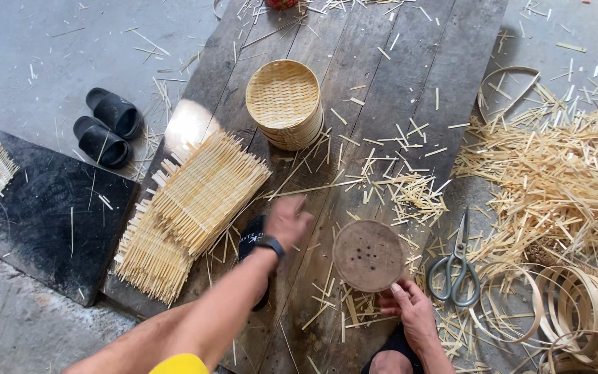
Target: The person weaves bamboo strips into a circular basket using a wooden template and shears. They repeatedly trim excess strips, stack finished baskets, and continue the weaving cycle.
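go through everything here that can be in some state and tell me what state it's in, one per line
Left hand: blurred, reaching over the dark wooden planks, holding nothing I can see.
Right hand: fingers on the rim of the round wooden disc, which lies flat.
Round woven bamboo baskets: stacked, bottoms up.
Square woven bamboo mats: piled, fanned out.
Grey-handled scissors: shut, lying flat.
Black slippers: paired, unworn.

Grey concrete floor (29, 41) in daylight; dark weathered plank worktop (382, 41) runs toward twelve o'clock, black mat (50, 221) at nine o'clock.
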